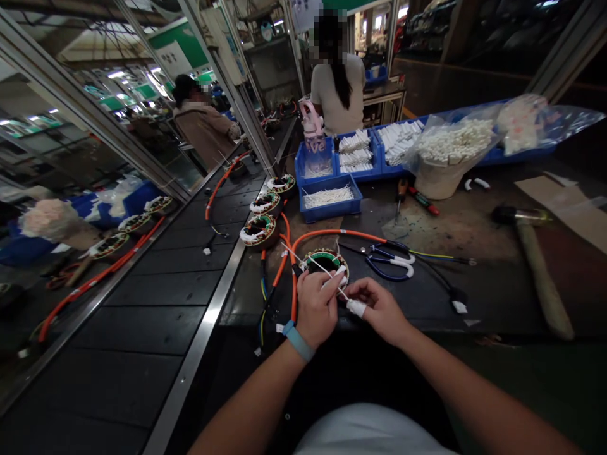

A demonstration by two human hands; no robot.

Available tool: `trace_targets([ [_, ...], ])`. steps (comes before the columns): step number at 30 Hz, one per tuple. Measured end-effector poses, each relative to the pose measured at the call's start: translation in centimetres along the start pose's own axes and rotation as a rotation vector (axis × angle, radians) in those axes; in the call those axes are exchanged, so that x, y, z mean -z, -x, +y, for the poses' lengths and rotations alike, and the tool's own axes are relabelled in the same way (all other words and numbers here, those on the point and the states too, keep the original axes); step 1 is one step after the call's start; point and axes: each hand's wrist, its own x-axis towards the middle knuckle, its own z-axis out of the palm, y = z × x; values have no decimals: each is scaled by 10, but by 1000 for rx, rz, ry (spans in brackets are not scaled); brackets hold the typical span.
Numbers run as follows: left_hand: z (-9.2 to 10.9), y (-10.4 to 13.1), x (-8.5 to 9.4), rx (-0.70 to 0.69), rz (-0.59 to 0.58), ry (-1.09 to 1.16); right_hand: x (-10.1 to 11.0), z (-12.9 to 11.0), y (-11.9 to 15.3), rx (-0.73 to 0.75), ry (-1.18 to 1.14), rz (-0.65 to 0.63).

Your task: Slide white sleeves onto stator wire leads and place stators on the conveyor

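Note:
A ring-shaped motor stator (312, 258) with green, white and copper-coloured parts lies at the front of the bench. My left hand (317, 309) is closed on its near-left rim, the thumb wrapped in white. Close to the near-right side, my right hand (380, 311) is closed in a pinch; a white cover is on its thumb. A thin white tie (303, 259) slants over the ring and past my left thumb to the right fingertips, which appear to grip it. My hands hide the near part of the ring. An orange-sleeved cable (332, 234) curves behind it.
Blue-handled scissors (391, 260), a screwdriver (401, 197) and a hammer (535, 268) lie rightward. Blue bins (331, 212) of white strips and tubes stand behind, beside a bucket (439, 180). More stators (258, 232) sit along the conveyor's metal edge (213, 309). Two people are beyond.

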Motion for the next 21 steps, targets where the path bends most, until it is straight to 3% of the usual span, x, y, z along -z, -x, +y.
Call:
trace_targets([
  [6, 1, 1, -1, 2, -1, -12, 4, 1, 2, 15, 198, 6],
  [11, 1, 0, 0, 0, -13, 1, -2, -3, -12, -7, 255, 66],
  [15, 1, 0, 0, 6, -21, 2, -5, -1, -19, -35, 199, 97],
  [21, 1, 0, -1, 17, -22, 4, 2, 0, -2, -17, 93, -10],
])
